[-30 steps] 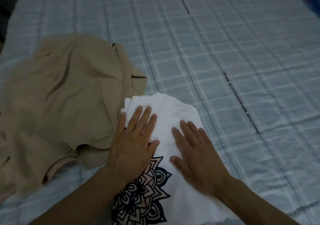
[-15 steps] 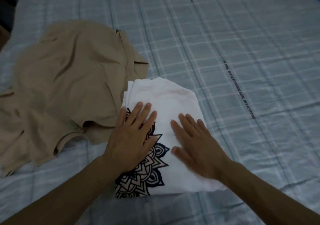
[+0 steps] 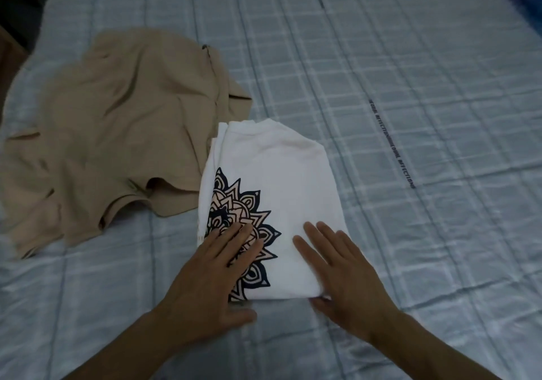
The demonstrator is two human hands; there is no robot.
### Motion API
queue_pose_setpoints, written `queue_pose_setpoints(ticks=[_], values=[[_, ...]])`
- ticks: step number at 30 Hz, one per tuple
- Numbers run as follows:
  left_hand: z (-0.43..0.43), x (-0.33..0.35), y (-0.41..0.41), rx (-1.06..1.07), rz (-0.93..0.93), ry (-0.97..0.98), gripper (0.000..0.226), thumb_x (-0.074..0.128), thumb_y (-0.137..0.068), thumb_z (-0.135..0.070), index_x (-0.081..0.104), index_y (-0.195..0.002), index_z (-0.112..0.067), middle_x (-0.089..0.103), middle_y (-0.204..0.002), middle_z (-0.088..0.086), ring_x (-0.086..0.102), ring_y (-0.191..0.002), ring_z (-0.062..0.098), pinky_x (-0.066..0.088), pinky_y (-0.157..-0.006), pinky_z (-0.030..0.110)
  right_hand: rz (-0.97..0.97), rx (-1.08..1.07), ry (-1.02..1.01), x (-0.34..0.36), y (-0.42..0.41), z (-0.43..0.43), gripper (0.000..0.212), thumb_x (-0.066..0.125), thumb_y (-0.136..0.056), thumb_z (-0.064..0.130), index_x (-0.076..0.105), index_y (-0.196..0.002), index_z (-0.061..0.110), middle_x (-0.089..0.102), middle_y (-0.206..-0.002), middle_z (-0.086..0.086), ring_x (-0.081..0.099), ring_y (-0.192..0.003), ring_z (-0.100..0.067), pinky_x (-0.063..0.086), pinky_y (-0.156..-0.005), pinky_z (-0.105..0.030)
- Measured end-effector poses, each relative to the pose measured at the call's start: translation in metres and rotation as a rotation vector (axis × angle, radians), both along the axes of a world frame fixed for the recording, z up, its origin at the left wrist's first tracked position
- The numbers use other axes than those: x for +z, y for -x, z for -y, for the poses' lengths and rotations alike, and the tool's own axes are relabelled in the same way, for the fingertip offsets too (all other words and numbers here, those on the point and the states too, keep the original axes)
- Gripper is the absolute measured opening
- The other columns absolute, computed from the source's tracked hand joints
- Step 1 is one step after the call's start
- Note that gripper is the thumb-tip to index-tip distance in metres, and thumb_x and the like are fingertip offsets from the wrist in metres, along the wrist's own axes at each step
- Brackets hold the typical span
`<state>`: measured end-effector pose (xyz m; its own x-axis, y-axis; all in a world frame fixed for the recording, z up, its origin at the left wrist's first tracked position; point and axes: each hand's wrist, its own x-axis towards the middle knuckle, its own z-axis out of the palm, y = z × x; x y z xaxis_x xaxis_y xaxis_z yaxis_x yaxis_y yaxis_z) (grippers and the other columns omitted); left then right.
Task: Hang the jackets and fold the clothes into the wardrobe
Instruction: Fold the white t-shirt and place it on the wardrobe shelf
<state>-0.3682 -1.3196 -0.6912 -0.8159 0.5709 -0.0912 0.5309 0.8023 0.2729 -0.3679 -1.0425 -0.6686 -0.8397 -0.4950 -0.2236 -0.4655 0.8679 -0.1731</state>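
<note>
A folded white T-shirt (image 3: 281,180) with a dark mandala print lies on the bed in the middle of the view. My left hand (image 3: 214,277) rests flat on its near left part, fingers straight over the print. My right hand (image 3: 340,268) lies flat on its near right corner, fingers spread. A crumpled beige garment (image 3: 123,127) lies unfolded to the left, its edge touching the white shirt's far left side.
The bed (image 3: 410,57) is covered with a pale blue checked sheet that stretches far to the right and back. A dark floor strip and furniture edge (image 3: 14,7) show at the far left.
Both hands have slid toward me along the white shirt, from its far half down to its near edge. More of the shirt and its print now shows.
</note>
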Motion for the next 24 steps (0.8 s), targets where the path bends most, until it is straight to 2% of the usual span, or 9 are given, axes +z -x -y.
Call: queue_pose_setpoints(ticks=[3, 5, 7, 9, 13, 16, 19, 21, 24], values=[[0.000, -0.007, -0.006, 0.041, -0.059, -0.051, 0.100, 0.079, -0.065, -0.056, 0.043, -0.148, -0.015, 0.039, -0.156, 0.008, 0.033, -0.145, 0.026, 0.037, -0.113, 0.048, -0.098, -0.070, 0.063, -0.008, -0.005, 0.005, 0.113, 0.089, -0.048, 0.024, 0.037, -0.149, 0.016, 0.036, -0.156, -0.012, 0.038, -0.142, -0.032, 0.036, -0.112, -0.048], [-0.007, -0.010, -0.005, 0.075, -0.126, -0.040, 0.093, 0.093, -0.050, -0.032, 0.060, -0.134, -0.009, 0.055, -0.142, 0.012, 0.051, -0.132, 0.031, 0.046, -0.105, 0.049, -0.174, -0.092, 0.084, -0.013, -0.005, 0.008, 0.106, 0.086, -0.047, 0.009, 0.044, -0.143, 0.013, 0.044, -0.150, -0.016, 0.044, -0.137, -0.035, 0.040, -0.110, -0.049], [-0.015, -0.011, -0.002, 0.113, -0.235, -0.058, 0.077, 0.091, -0.045, -0.006, 0.071, -0.119, -0.006, 0.066, -0.127, 0.014, 0.064, -0.117, 0.033, 0.053, -0.095, 0.048, -0.223, -0.133, 0.113, -0.016, -0.006, 0.012, 0.092, 0.080, -0.052, 0.000, 0.050, -0.138, 0.010, 0.050, -0.145, -0.018, 0.049, -0.132, -0.037, 0.041, -0.107, -0.050], [-0.021, -0.007, -0.001, 0.143, -0.291, -0.093, 0.070, 0.088, -0.042, 0.007, 0.074, -0.109, -0.005, 0.072, -0.116, 0.014, 0.069, -0.106, 0.033, 0.057, -0.085, 0.046, -0.243, -0.172, 0.129, -0.014, -0.010, 0.017, 0.078, 0.079, -0.055, -0.003, 0.059, -0.129, 0.008, 0.056, -0.138, -0.018, 0.055, -0.125, -0.038, 0.046, -0.102, -0.050], [-0.019, 0.007, -0.014, 0.163, -0.313, -0.160, 0.067, 0.088, -0.036, 0.010, 0.076, -0.100, -0.007, 0.076, -0.101, 0.010, 0.074, -0.086, 0.029, 0.060, -0.064, 0.038, -0.244, -0.178, 0.143, 0.005, -0.011, 0.021, 0.061, 0.081, -0.056, 0.004, 0.068, -0.115, 0.012, 0.067, -0.120, -0.012, 0.065, -0.109, -0.033, 0.052, -0.092, -0.045], [-0.015, 0.017, -0.038, 0.169, -0.235, -0.211, 0.058, 0.083, -0.045, 0.011, 0.074, -0.097, -0.013, 0.074, -0.090, 0.004, 0.071, -0.075, 0.024, 0.058, -0.057, 0.032, -0.139, -0.136, 0.114, 0.021, -0.029, 0.017, 0.057, 0.080, -0.056, 0.010, 0.067, -0.111, 0.018, 0.068, -0.110, -0.004, 0.066, -0.098, -0.027, 0.053, -0.081, -0.038], [-0.012, 0.024, -0.077, 0.151, -0.061, -0.222, 0.058, 0.083, -0.053, 0.003, 0.070, -0.101, -0.027, 0.069, -0.085, -0.008, 0.065, -0.072, 0.012, 0.053, -0.056, 0.023, 0.027, -0.054, 0.018, 0.045, -0.060, 0.012, 0.048, 0.069, -0.072, 0.018, 0.059, -0.117, 0.025, 0.058, -0.114, 0.003, 0.059, -0.100, -0.022, 0.048, -0.078, -0.033], [-0.006, 0.035, -0.096, 0.102, 0.074, -0.266, 0.056, 0.079, -0.061, -0.007, 0.064, -0.107, -0.036, 0.070, -0.089, -0.011, 0.065, -0.076, 0.008, 0.052, -0.061, 0.021, 0.161, -0.013, -0.013, 0.062, -0.076, 0.006, 0.048, 0.063, -0.079, 0.025, 0.052, -0.125, 0.030, 0.049, -0.120, 0.005, 0.056, -0.104, -0.020, 0.046, -0.080, -0.031], [0.000, 0.064, -0.092, 0.014, 0.229, -0.265, 0.029, 0.061, -0.082, -0.035, 0.064, -0.111, -0.039, 0.071, -0.097, -0.016, 0.066, -0.085, 0.005, 0.048, -0.070, 0.018, 0.345, 0.067, -0.041, 0.088, -0.073, -0.002, 0.049, 0.062, -0.078, 0.037, 0.051, -0.125, 0.034, 0.047, -0.118, 0.005, 0.058, -0.101, -0.020, 0.046, -0.078, -0.030]])
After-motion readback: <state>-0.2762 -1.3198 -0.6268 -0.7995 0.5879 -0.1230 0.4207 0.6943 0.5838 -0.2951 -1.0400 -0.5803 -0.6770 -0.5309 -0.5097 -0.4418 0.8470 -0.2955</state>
